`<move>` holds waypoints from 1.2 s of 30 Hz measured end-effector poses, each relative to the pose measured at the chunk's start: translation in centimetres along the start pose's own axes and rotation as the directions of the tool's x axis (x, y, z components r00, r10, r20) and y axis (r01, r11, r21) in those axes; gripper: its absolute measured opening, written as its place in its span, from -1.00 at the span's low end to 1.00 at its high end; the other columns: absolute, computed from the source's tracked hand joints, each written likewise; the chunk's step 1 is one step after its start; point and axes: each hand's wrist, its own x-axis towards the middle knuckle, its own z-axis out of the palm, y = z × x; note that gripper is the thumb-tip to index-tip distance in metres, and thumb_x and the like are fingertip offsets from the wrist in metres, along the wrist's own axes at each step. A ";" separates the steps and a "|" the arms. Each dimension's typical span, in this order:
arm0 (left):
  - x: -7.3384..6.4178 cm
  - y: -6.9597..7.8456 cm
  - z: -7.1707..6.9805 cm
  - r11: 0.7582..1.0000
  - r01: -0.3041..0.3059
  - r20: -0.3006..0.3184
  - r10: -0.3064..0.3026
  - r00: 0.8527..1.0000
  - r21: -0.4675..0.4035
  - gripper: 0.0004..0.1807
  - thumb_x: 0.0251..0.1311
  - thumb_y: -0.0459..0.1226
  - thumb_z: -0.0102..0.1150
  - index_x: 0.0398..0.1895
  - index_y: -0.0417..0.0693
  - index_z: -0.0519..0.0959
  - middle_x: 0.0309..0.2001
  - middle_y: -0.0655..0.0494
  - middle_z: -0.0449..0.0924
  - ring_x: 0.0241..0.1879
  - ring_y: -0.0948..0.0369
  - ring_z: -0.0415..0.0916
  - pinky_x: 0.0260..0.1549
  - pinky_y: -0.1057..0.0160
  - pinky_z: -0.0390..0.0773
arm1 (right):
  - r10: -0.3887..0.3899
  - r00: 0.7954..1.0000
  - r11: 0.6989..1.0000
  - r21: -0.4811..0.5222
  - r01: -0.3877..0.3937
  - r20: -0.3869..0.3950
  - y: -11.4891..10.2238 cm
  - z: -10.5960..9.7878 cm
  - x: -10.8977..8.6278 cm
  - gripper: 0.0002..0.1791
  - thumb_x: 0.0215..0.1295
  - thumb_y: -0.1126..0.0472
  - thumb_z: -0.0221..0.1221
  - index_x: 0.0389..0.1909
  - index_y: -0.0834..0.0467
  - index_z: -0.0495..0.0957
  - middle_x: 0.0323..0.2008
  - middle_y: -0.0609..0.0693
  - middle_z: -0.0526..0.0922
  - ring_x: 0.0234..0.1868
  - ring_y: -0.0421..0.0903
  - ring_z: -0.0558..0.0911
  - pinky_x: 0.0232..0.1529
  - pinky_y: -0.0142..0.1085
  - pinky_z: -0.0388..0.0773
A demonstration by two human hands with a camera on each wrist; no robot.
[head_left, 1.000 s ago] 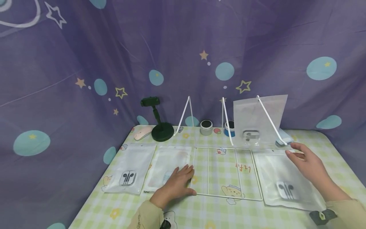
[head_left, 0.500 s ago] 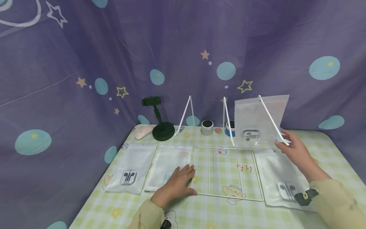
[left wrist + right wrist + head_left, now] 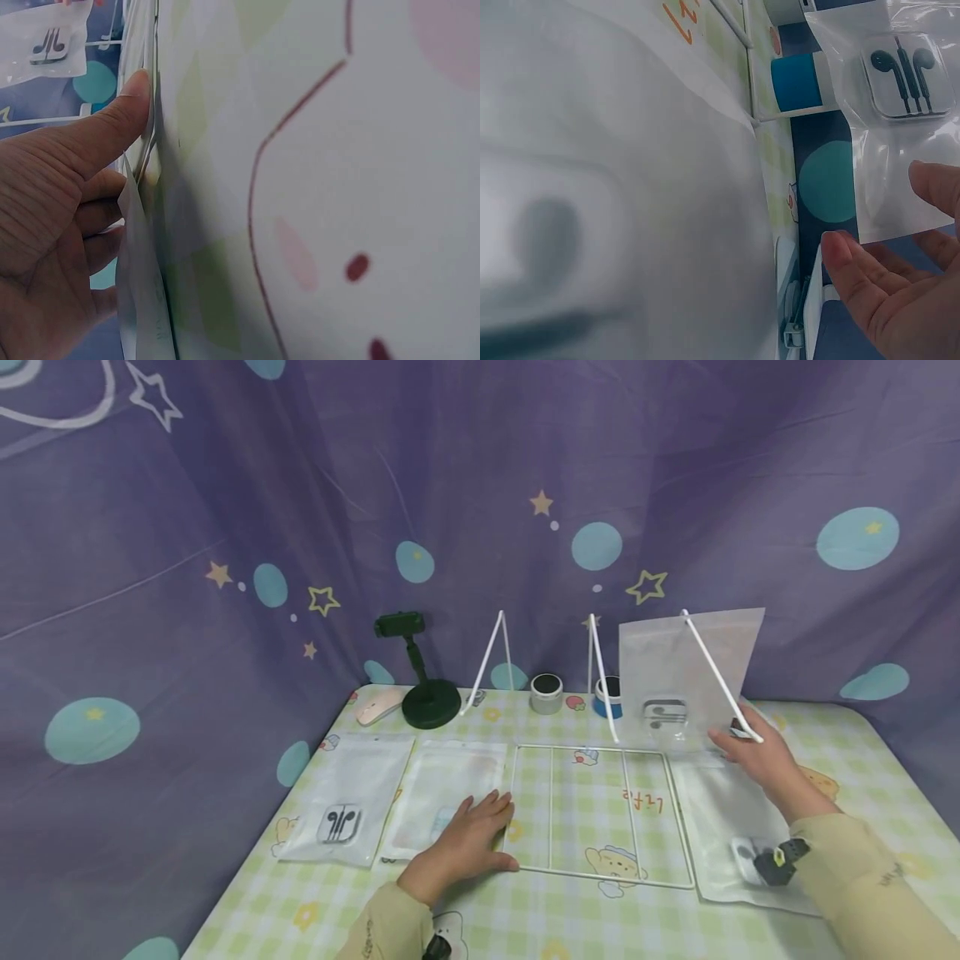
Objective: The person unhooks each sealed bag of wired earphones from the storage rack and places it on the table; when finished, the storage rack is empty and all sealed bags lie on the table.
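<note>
A white wire rack (image 3: 551, 810) lies with its base flat and slanted arms rising at the back. From its right arm hangs a translucent bag (image 3: 663, 668) with boxed earphones (image 3: 904, 75) in it. My right hand (image 3: 761, 756) is at the bag's lower right corner, thumb over its face and fingers apart below its edge in the right wrist view. My left hand (image 3: 468, 839) rests with fingers spread at the rack's left edge, over part of a flat bag (image 3: 446, 785). In the left wrist view its thumb (image 3: 124, 112) lies along the rack's wire.
Another bag with earphones (image 3: 345, 797) lies far left, and one (image 3: 731, 827) lies under my right forearm. Behind stand a dark green phone stand (image 3: 431, 697), a pink mouse (image 3: 378, 706), a grey-white jar (image 3: 546, 695) and a blue one (image 3: 609, 703).
My right hand has moved left and forward, from above the right flat bag to the hanging bag's lower corner. The left hand has stayed in place.
</note>
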 end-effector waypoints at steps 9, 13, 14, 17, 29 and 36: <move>0.0 0.0 0.0 1.000 0.008 0.010 -0.008 1.000 -0.002 -0.01 0.00 0.20 0.31 0.43 -0.14 0.28 0.48 -0.01 0.13 0.47 0.03 0.02 0.36 -0.17 0.02 | 0.044 0.998 0.998 0.041 -0.043 -0.037 0.2 0.7 -0.1 -0.27 0.42 0.08 0.12 0.36 0.48 0.12 0.17 0.55 0.32 -0.40 -0.30 0.61 -0.34 -0.45 0.55; 0.1 0.0 0.1 1.000 0.008 0.007 -0.008 1.000 0.007 -0.01 -0.01 0.20 0.32 0.43 -0.14 0.29 0.48 -0.01 0.14 0.47 0.03 0.03 0.36 -0.17 0.04 | 0.036 0.999 0.999 0.029 -0.035 -0.039 0.5 0.8 -0.1 -0.39 0.42 0.02 0.12 0.13 0.50 0.29 -0.17 0.33 0.59 -0.41 -0.44 0.58 -0.32 -0.36 0.63; 0.1 0.0 0.1 1.000 0.008 0.007 -0.008 1.000 0.009 -0.01 -0.01 0.20 0.32 0.43 -0.14 0.29 0.48 -0.01 0.14 0.47 0.03 0.03 0.36 -0.17 0.04 | 0.039 0.999 0.999 0.026 -0.038 -0.036 0.5 0.8 -0.1 -0.43 0.42 0.01 0.12 0.03 0.49 0.31 -0.26 0.26 0.61 -0.40 -0.45 0.58 -0.31 -0.33 0.64; 0.0 0.0 0.1 1.000 0.010 0.009 -0.010 1.000 0.011 -0.01 -0.01 0.20 0.32 0.43 -0.14 0.29 0.48 -0.01 0.14 0.47 0.03 0.03 0.36 -0.17 0.04 | 0.045 0.999 0.999 -0.020 -0.045 -0.031 0.6 0.7 -0.2 -0.50 0.42 -0.03 0.11 -0.09 0.41 0.36 -0.34 0.18 0.65 -0.37 -0.29 0.65 -0.33 -0.31 0.64; 0.0 0.4 -0.3 1.000 0.027 0.021 -0.027 0.999 0.007 -0.01 -0.01 0.19 0.33 0.43 -0.14 0.29 0.48 -0.01 0.14 0.47 0.04 0.02 0.36 -0.17 0.04 | 0.004 1.000 0.997 0.073 -0.003 -0.014 0.7 0.6 -1.2 -0.56 0.45 0.04 0.10 -0.39 0.40 0.42 -0.05 0.42 0.60 -0.37 -0.45 0.64 -0.26 -0.27 0.67; 0.0 0.3 -0.2 1.000 0.025 0.016 -0.025 1.000 0.008 -0.01 -0.01 0.19 0.33 0.43 -0.14 0.29 0.48 -0.01 0.13 0.47 0.04 0.02 0.36 -0.17 0.04 | -0.001 1.000 0.998 0.057 -0.001 0.021 0.9 0.3 -2.1 -0.40 0.50 0.04 0.01 0.12 0.58 0.40 0.14 0.51 0.43 -0.32 -0.33 0.70 -0.22 -0.33 0.65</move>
